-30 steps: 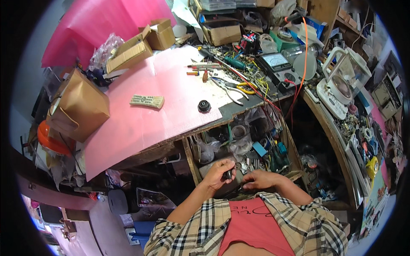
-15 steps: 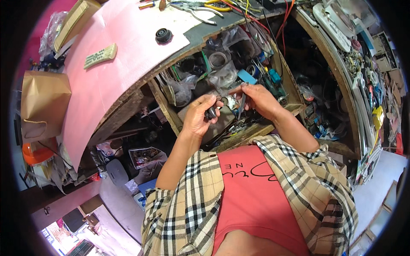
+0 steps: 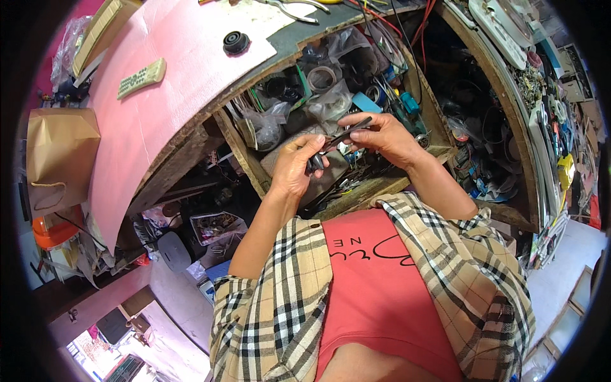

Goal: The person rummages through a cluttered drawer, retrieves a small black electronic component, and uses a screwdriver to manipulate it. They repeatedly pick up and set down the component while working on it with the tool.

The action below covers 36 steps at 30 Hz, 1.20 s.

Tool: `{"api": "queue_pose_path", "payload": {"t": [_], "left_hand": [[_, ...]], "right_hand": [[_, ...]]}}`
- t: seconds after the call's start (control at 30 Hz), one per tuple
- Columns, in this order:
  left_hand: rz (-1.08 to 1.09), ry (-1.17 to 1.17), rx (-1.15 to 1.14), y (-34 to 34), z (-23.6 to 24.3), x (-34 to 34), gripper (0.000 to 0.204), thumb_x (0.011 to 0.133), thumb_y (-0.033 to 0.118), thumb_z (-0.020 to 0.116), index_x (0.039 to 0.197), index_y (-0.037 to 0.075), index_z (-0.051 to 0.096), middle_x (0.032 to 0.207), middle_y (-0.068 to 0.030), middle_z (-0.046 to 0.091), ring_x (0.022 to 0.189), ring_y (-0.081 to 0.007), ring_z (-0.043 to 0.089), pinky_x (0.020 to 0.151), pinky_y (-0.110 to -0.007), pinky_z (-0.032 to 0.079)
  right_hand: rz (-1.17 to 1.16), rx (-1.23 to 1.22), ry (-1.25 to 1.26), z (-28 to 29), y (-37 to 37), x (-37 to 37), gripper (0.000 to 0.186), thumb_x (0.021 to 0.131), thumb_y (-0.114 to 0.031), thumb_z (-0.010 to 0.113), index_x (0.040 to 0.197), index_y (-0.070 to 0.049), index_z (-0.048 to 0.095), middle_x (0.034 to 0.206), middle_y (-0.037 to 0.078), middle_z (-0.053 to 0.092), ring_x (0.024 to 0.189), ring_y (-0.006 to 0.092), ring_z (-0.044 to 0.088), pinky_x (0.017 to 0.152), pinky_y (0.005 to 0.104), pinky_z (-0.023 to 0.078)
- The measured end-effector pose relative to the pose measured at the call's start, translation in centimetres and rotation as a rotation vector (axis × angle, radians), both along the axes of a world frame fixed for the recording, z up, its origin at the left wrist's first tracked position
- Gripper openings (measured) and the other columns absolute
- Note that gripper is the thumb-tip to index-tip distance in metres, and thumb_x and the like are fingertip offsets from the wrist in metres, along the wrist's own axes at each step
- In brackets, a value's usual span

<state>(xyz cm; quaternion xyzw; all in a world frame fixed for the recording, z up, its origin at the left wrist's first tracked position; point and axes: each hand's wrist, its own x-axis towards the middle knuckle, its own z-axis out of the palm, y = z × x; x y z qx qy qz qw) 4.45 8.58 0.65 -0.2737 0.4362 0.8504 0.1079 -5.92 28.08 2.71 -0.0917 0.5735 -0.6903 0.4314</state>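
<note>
Above an open drawer, my left hand [image 3: 294, 169] is closed around a small rounded black part [image 3: 316, 163], most of it hidden by the fingers. My right hand [image 3: 389, 141] pinches a slim dark pointed tool [image 3: 358, 129] between thumb and fingers. The tool's low end reaches the left fingertips, at the black part or just over it; the exact contact cannot be made out. Below both hands lies the wooden drawer [image 3: 382, 186], crowded with plastic bags, a roll of tape [image 3: 322, 79], a teal piece [image 3: 410, 103] and loose small parts.
On the pink-covered tabletop [image 3: 191, 57] lie a remote control [image 3: 141, 79], a round black knob-like part [image 3: 235, 42] and pliers [image 3: 293, 9]. A brown paper bag [image 3: 62, 146] stands at the left. Cluttered compartments and loose goods fill the right side.
The dark tool in my right hand has turned from hanging down to slanting toward the left fingertips. My right hand has come slightly closer to the left, which still holds the black part.
</note>
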Motion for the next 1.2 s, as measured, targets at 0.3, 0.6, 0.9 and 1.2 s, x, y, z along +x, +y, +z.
{"api": "queue_pose_path", "payload": {"t": [0.3, 0.6, 0.9, 1.2], "left_hand": [[-0.081, 0.014, 0.130, -0.1, -0.5, -0.4, 0.044, 0.096, 0.039, 0.053, 0.110, -0.003, 0.059, 0.093, -0.0145, 0.067, 0.071, -0.0188, 0.064, 0.052, -0.027, 0.048], [-0.026, 0.061, 0.385, -0.5, -0.8, -0.6, 0.055, 0.101, 0.040, 0.037, 0.127, -0.007, 0.049, 0.118, -0.0228, 0.060, 0.099, -0.0311, 0.063, 0.082, -0.041, 0.055], [-0.064, 0.069, 0.257, -0.1, -0.2, -0.4, 0.037, 0.094, 0.015, 0.055, 0.124, -0.005, 0.050, 0.119, -0.0228, 0.059, 0.103, -0.0316, 0.063, 0.086, -0.041, 0.055], [-0.088, 0.035, 0.123, -0.2, 0.2, -0.4, 0.033, 0.091, 0.014, 0.061, 0.117, -0.004, 0.052, 0.102, -0.0207, 0.065, 0.088, -0.0257, 0.067, 0.068, -0.031, 0.059]], "right_hand": [[-0.082, 0.039, -0.030, -0.4, 0.0, -0.3, 0.033, 0.098, -0.031, 0.056, 0.111, -0.002, 0.064, 0.085, 0.008, 0.069, 0.073, 0.0098, 0.064, 0.066, 0.0223, 0.051], [-0.096, 0.145, 0.049, -0.5, 0.6, 0.0, 0.029, 0.099, -0.034, 0.053, 0.099, -0.007, 0.063, 0.073, 0.003, 0.065, 0.063, 0.0081, 0.061, 0.057, 0.0220, 0.048], [-0.242, 0.126, 0.100, -0.8, 0.6, 0.0, 0.029, 0.100, -0.031, 0.050, 0.097, -0.004, 0.062, 0.068, 0.004, 0.061, 0.057, 0.0089, 0.058, 0.052, 0.0238, 0.048], [-0.147, 0.305, 0.247, -0.8, 1.2, 0.2, 0.031, 0.098, -0.033, 0.054, 0.085, -0.006, 0.064, 0.066, 0.000, 0.061, 0.053, 0.0049, 0.055, 0.051, 0.0196, 0.042]]}}
